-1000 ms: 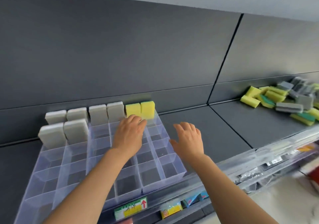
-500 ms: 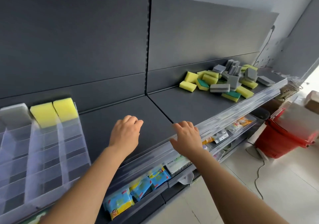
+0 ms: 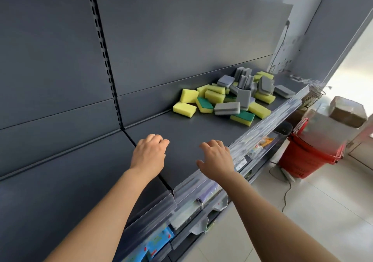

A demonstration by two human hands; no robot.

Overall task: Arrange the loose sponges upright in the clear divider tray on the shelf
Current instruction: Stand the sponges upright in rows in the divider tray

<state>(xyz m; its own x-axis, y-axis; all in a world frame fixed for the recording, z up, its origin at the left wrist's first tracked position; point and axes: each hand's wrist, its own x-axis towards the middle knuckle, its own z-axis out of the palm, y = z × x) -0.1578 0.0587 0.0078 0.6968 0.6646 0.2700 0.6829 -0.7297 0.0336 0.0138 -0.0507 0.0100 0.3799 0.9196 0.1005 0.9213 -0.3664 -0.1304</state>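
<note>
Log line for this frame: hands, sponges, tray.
left hand: empty, above shelf | right hand: empty, at shelf front | sponge pile: loose, ahead on shelf | divider tray: not in view

head cam | looks forward-down along shelf [image 3: 181, 132] | close range | single view

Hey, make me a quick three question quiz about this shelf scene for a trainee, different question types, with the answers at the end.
1. True or false: the left hand holds a sponge.
2. Multiple choice: where is the sponge pile? A) between the two hands; B) on the shelf, beyond both hands and to the right; C) on the floor.
3. Short answer: what colour are the stacked baskets on the floor?
Key: 1 false; 2 B; 3 red.
</note>
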